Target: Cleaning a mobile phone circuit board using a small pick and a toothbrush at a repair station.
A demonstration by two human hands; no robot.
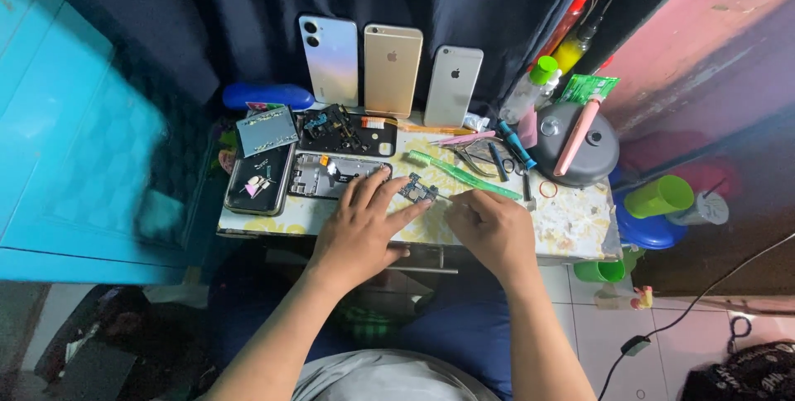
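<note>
Glossy phone backs (392,70); dark cloth backdrop (248,3).

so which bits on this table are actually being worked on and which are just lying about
In hand:
- small dark circuit board, under the left hand fingertips
- thin tool, mostly hidden in the right hand
- opened grey phone frame

Lying about:
- three phones propped upright
- green toothbrush
- grey round pot lid
- green plastic cup

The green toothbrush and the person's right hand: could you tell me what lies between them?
In the head view, only bare patterned tabletop separates the green toothbrush from the right hand.
</note>
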